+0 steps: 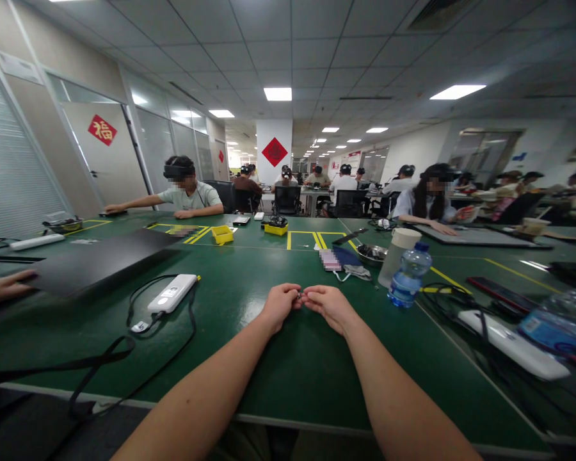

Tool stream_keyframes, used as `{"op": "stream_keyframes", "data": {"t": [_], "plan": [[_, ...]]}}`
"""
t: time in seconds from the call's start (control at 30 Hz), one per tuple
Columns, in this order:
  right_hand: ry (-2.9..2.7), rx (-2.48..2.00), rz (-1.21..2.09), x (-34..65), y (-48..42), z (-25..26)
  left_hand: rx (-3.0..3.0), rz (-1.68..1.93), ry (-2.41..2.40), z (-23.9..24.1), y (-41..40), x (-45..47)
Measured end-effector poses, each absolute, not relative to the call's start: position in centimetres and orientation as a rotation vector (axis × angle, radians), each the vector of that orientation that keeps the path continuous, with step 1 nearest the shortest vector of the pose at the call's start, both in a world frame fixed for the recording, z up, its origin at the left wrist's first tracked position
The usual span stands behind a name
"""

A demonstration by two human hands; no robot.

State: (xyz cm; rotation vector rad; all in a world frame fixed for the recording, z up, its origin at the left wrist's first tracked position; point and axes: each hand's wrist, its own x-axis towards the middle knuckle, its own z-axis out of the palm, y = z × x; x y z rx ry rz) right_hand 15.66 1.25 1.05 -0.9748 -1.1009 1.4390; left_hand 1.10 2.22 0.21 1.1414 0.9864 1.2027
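Over the middle of the green table (249, 282), my left hand (284, 305) and my right hand (327, 305) come together, fingertips almost touching. Pinched in the left fingers is a tiny shiny metal piece (299, 296), too small to name. The right thumb and fingers are closed close beside it; whether they grip part of it is hidden. Both forearms reach in from the table's near edge.
To the left lies a white power bank (173, 293) with black cables. At the right stand a water bottle (409, 275) and a pale tumbler (397, 256), near a metal bowl (372, 253). A co-worker's hand touches a black panel (110, 256); yellow boxes (222, 235) stand farther back.
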Motion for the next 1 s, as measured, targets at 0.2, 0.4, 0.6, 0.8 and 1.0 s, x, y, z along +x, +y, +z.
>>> {"op": "stream_keyframes", "data": {"t": [0.2,0.4,0.6,0.8,1.0], "plan": [[-1.049,-1.012,1.422,15.8,1.5,1.0,1.091,1.156,0.974,0.2,2.2,1.0],[-0.857,-1.043,1.561,15.8,1.7,1.6,1.046,1.172,0.937,0.4,2.2,0.7],[-0.791,-1.024,1.637,16.0,1.6,2.1,0.961,1.159,0.889,0.5,2.2,0.4],[-0.802,-1.025,1.625,16.0,1.6,1.9,0.971,1.114,0.866,0.4,2.4,0.1],[-0.806,-1.037,1.614,15.9,1.6,2.0,0.978,1.107,0.872,0.6,2.2,0.2]]}}
